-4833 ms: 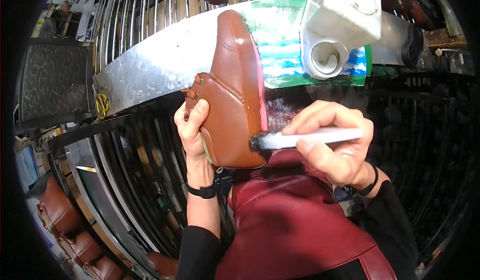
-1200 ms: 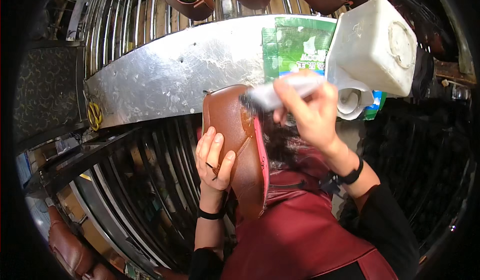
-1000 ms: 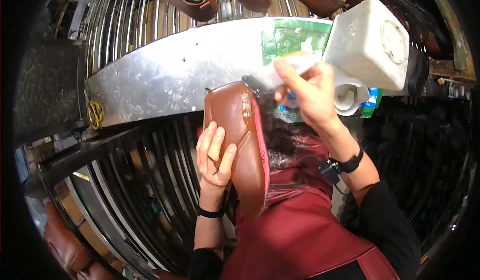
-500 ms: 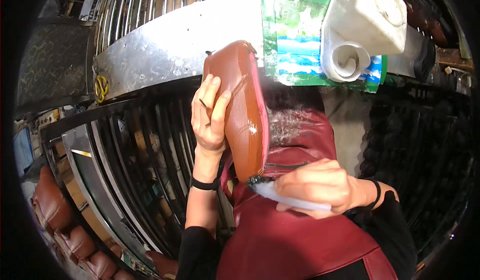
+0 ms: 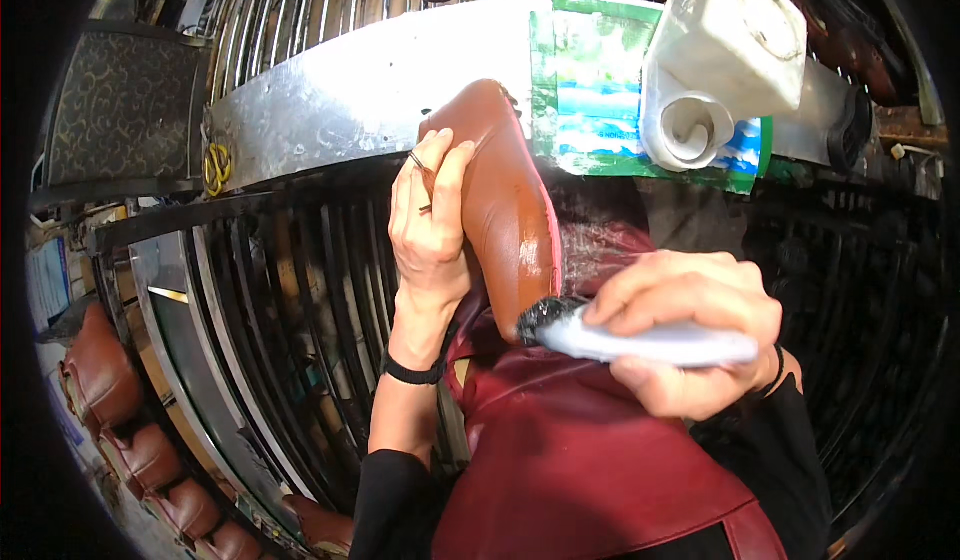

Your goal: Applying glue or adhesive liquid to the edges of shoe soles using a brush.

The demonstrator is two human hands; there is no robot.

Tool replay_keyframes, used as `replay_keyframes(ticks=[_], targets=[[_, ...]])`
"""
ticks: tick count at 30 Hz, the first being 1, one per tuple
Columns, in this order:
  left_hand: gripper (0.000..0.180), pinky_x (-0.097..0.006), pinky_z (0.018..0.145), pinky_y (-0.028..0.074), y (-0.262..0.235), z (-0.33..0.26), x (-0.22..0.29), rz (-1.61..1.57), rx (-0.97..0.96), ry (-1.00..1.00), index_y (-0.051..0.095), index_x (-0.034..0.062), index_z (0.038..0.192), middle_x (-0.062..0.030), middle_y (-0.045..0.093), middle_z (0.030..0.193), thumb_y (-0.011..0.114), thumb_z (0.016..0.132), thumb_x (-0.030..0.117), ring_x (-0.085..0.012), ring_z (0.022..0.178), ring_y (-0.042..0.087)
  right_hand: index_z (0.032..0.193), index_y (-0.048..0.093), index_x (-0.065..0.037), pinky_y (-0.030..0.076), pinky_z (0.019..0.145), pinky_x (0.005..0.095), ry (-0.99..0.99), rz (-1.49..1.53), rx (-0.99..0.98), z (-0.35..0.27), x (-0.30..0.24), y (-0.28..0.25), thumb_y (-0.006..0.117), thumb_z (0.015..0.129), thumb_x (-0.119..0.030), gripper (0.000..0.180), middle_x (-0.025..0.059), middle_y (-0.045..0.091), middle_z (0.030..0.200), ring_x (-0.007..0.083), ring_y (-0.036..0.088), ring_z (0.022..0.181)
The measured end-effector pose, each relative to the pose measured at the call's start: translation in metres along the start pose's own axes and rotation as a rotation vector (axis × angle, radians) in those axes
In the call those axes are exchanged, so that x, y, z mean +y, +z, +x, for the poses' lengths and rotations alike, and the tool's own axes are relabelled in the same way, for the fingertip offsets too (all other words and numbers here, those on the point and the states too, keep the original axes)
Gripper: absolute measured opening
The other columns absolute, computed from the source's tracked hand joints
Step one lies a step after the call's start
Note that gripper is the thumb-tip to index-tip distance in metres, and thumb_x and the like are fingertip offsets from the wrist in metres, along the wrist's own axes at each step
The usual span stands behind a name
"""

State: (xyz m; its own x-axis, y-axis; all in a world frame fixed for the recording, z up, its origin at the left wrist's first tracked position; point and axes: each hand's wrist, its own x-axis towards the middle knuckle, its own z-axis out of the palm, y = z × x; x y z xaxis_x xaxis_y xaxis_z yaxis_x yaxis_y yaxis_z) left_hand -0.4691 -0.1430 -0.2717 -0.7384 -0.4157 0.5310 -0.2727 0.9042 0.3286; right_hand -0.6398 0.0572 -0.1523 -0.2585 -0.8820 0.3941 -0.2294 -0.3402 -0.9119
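A brown leather shoe upper (image 5: 500, 215), shaped like a boot on a last, lies over my lap with its top end against the metal bench. A pink strip runs down its right edge. My left hand (image 5: 430, 225) is closed on its left side, fingers on the leather; a thin dark strip, perhaps a lace, shows between those fingers. In my right hand (image 5: 695, 300) is a brush with a pale handle (image 5: 650, 345), gripped between thumb and fingers. Its dark bristles (image 5: 545, 315) touch the lower end of the upper, near the pink edge.
A white plastic jug (image 5: 740, 35) with a round white opening (image 5: 695, 130) stands on a green-and-blue printed sheet (image 5: 543, 70) on the metal bench (image 5: 310, 110). Yellow-handled scissors (image 5: 216, 170) hang at its left end. Brown shoes (image 5: 105, 385) line the lower left; black racks flank me.
My right hand has moved up and to the right with the brush. The lower part of the upper has swung right, and my left hand has shifted slightly with it.
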Motion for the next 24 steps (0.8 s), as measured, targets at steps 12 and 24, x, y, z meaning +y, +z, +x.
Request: replay_keyframes(ticks=[12, 24], targets=[[0.066, -0.045, 0.095, 0.057, -0.043, 0.097, 0.002, -0.224, -0.198, -0.266, 0.059, 0.0051, 0.134, -0.0193, 0.072, 0.123, 0.083, 0.073, -0.002, -0.0417, 0.111, 0.07, 0.09, 0.069, 0.003, 0.057, 0.076, 0.0419, -0.258, -0.128, 0.014, 0.064, 0.026, -0.043, 0.074, 0.071, -0.008, 0.022, 0.0223, 0.076, 0.098, 0.0317, 0.073, 0.082], [0.083, -0.041, 0.105, 0.054, -0.028, 0.05, -0.021, -1.162, 0.139, -0.636, 0.053, -0.0096, 0.145, -0.02, 0.068, 0.13, 0.084, 0.072, 0.015, -0.0288, 0.116, 0.07, 0.106, 0.073, 0.003, 0.047, 0.058, 0.0209, 0.248, -0.109, 1.008, -0.038, 0.091, -0.037, 0.072, 0.104, -0.014, 0.017, 0.0036, 0.071, 0.08, 0.0064, 0.063, 0.064]])
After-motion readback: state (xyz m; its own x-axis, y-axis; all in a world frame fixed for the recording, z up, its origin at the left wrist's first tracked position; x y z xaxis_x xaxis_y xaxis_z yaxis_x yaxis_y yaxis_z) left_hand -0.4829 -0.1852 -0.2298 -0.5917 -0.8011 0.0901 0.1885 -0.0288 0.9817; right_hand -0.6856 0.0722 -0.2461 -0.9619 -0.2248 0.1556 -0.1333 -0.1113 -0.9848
